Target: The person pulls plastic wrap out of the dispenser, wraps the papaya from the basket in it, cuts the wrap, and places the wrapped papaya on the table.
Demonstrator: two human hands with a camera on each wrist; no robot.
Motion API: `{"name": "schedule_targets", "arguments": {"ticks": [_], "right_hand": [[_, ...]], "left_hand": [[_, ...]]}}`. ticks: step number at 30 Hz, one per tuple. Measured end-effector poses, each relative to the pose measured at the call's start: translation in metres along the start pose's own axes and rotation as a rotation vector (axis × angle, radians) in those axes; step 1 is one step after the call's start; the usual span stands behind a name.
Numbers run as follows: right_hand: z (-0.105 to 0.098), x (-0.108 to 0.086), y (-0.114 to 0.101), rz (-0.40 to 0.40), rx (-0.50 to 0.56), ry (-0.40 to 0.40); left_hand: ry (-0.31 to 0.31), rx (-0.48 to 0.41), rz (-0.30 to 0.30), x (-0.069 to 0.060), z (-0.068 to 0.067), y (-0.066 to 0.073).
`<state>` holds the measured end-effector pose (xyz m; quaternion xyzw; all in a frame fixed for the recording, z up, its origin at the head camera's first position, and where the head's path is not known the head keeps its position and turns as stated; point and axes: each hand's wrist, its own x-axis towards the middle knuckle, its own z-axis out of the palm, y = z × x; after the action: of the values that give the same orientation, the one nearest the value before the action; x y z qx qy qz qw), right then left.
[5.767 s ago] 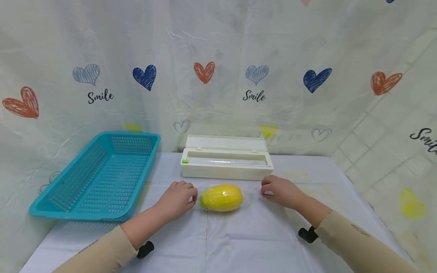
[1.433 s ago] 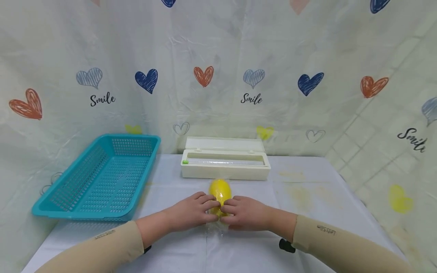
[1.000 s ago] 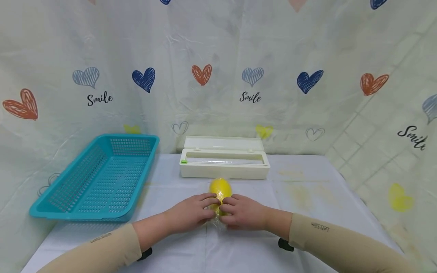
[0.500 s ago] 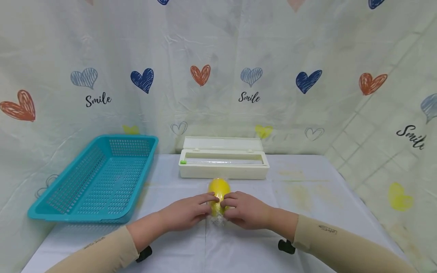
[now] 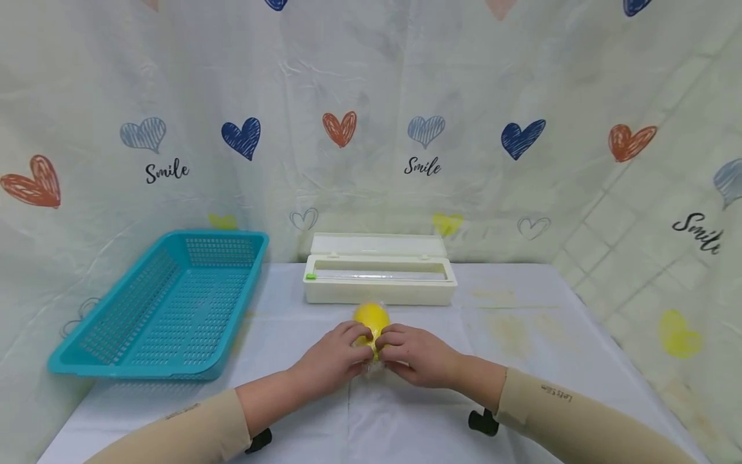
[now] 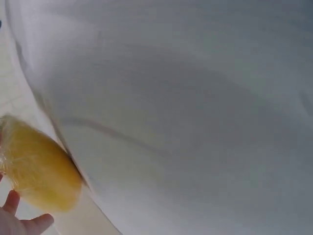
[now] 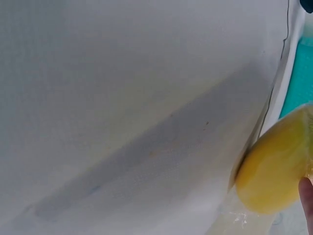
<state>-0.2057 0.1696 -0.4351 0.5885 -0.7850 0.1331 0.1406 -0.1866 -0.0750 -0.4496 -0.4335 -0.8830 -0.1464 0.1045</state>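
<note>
A yellow oblong fruit (image 5: 371,315) in clear plastic wrap (image 6: 13,159) lies on the white table cover, pointing away from me. My left hand (image 5: 336,354) is at its near left side, fingers curled at the gathered wrap. From the other side my right hand (image 5: 422,356) bends its fingers onto the wrap, its fingertips close to the left ones. Both hands hide the near end of the fruit. In the left wrist view, fingertips (image 6: 41,223) show beside the wrapped fruit; the right wrist view shows one finger (image 7: 306,196) against it.
Behind the fruit stands a white wrap dispenser box (image 5: 379,294), its lid (image 5: 379,244) raised and a roll (image 5: 377,275) inside. A green slider (image 5: 310,276) sits at its left end. A blue plastic basket (image 5: 180,316) stands at the left. A heart-printed curtain hangs behind.
Earlier the fruit lay crosswise with both hands apart; it now points away from me, with both hands at its near end. In the last half second, my left fingers have curled in closer.
</note>
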Motion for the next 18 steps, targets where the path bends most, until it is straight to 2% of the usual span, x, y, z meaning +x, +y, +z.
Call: {"name": "schedule_targets", "arguments": {"ticks": [2,5,8,11,14,18], "right_hand": [[-0.001,-0.002,0.000,0.010,0.003,-0.002],[-0.003,-0.004,-0.001,0.030,0.005,-0.008],[-0.007,-0.004,-0.002,0.051,0.023,-0.005],[-0.009,-0.005,-0.003,0.078,0.063,0.002],[-0.010,-0.006,-0.003,0.108,0.110,-0.001],[-0.009,-0.008,-0.004,0.146,0.107,0.003]], "left_hand": [[-0.007,-0.076,-0.045,0.002,0.001,0.000],[-0.056,-0.215,-0.119,0.004,-0.001,0.000],[-0.095,-0.328,-0.163,0.006,-0.004,-0.002],[-0.109,-0.412,-0.181,0.008,-0.007,-0.003],[-0.099,-0.447,-0.189,0.009,-0.010,-0.005],[-0.070,-0.395,-0.172,0.011,-0.010,-0.007]]}}
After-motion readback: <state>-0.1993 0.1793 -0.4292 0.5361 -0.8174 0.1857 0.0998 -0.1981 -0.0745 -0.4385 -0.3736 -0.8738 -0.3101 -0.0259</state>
